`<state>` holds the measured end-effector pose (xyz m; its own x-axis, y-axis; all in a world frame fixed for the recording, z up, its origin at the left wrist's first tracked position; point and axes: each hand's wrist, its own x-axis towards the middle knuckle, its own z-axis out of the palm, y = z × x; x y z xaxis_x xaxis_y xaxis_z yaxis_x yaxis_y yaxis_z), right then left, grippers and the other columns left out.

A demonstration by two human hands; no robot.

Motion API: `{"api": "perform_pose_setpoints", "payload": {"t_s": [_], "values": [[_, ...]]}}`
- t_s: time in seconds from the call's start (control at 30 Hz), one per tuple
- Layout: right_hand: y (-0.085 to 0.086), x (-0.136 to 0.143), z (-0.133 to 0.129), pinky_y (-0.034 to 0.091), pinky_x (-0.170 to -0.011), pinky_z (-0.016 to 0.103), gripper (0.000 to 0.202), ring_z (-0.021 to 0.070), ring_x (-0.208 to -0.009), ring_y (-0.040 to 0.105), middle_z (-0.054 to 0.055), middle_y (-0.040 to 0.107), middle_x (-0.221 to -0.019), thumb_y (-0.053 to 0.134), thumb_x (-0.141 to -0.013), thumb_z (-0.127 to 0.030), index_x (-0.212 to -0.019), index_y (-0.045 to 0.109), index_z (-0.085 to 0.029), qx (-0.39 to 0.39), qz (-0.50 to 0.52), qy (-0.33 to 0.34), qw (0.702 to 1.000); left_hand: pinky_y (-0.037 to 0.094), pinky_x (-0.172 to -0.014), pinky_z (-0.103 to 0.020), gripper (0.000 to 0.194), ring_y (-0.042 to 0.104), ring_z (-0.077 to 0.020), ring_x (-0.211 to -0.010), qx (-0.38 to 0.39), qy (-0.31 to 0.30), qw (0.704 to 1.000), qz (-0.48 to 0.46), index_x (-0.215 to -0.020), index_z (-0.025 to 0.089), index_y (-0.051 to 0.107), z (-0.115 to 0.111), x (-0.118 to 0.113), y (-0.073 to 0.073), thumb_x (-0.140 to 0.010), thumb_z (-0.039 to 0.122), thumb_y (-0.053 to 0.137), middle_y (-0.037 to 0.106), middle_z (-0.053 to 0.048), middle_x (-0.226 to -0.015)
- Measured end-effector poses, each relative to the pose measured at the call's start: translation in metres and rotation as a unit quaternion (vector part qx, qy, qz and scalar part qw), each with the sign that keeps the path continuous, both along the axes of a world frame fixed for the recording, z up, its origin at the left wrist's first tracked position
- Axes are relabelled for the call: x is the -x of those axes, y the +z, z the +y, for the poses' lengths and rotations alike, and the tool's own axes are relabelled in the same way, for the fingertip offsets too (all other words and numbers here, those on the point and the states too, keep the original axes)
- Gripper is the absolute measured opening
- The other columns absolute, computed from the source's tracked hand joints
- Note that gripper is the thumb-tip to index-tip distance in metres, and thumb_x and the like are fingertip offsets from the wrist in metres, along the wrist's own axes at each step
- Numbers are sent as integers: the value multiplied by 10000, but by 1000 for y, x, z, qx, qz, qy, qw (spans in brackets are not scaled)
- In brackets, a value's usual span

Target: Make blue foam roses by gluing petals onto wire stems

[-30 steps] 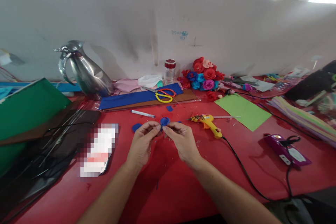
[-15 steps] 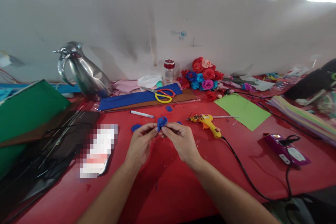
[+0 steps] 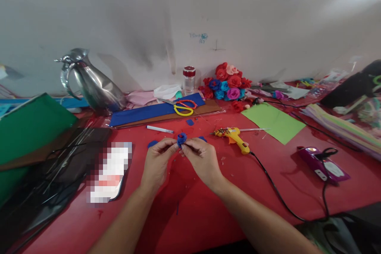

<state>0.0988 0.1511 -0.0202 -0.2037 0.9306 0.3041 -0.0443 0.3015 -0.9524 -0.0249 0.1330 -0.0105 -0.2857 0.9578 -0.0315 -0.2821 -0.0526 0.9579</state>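
Observation:
Between my fingertips, over the middle of the red table, is a small blue rolled flower (image 3: 181, 139). My left hand (image 3: 159, 160) pinches it from the left, and my right hand (image 3: 203, 160) pinches its lower right side. Blue petal pieces lie behind the hands: one by the left knuckles (image 3: 152, 143), one by the right (image 3: 203, 139) and another farther back (image 3: 189, 122). A white pen (image 3: 160, 129) rests just behind my left hand. To the right lies a yellow glue gun (image 3: 238, 139) with its nozzle pointing left.
Yellow-and-red scissors (image 3: 183, 110) lie on blue sheets (image 3: 139, 114). At the back stand a steel jug (image 3: 97, 83), a glass jar (image 3: 189, 81) and a flower bunch (image 3: 228, 83). A phone (image 3: 111, 172) is left, green paper (image 3: 274, 122) and a purple power socket (image 3: 323, 164) right.
The blue flower has been turned in my fingertips, so its rolled centre now faces up more. Both hands still pinch it. The whole view has shifted slightly.

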Motion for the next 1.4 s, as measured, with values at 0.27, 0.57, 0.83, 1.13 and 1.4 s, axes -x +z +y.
{"api": "perform_pose_setpoints", "payload": {"t_s": [0.27, 0.57, 0.83, 1.13, 1.4], "values": [[6, -2, 4, 426, -639, 266, 142, 134, -662, 546, 0, 671, -747, 643, -667, -219, -786, 719, -219, 134, 92, 53, 985, 433, -822, -294, 172, 592, -174, -822, -16, -87, 995, -36, -759, 203, 715, 1, 3, -3, -648, 306, 797, 672, -18, -778], [17, -10, 12, 347, -572, 267, 224, 140, -622, 519, 9, 598, -589, 673, -637, -411, -589, 663, -192, 282, 171, 38, 943, 392, -720, -255, 239, 495, -144, -742, -28, -112, 990, 83, -802, 191, 675, 1, 11, -10, -720, 404, 745, 598, -8, -776], [19, -17, 16, 322, -592, 264, 200, 114, -588, 473, -16, 579, -571, 732, -643, -375, -597, 667, -192, 277, 143, 121, 942, 402, -691, -265, 234, 490, -150, -720, -69, -155, 975, 143, -763, 194, 660, 2, 19, -7, -728, 414, 732, 576, -9, -741], [23, -20, 15, 340, -599, 267, 229, 102, -554, 473, -22, 576, -550, 747, -623, -380, -566, 646, -183, 296, 140, 152, 933, 413, -686, -296, 194, 518, -161, -700, -114, -160, 956, 219, -718, 197, 665, 5, 30, -5, -766, 382, 698, 586, -22, -733], [28, -22, 15, 330, -591, 254, 226, 101, -574, 478, -21, 603, -593, 751, -627, -391, -606, 650, -190, 286, 97, 180, 936, 416, -662, -291, 173, 532, -160, -677, -111, -203, 942, 242, -677, 189, 674, 4, 33, 2, -777, 330, 675, 592, -22, -714]]}}
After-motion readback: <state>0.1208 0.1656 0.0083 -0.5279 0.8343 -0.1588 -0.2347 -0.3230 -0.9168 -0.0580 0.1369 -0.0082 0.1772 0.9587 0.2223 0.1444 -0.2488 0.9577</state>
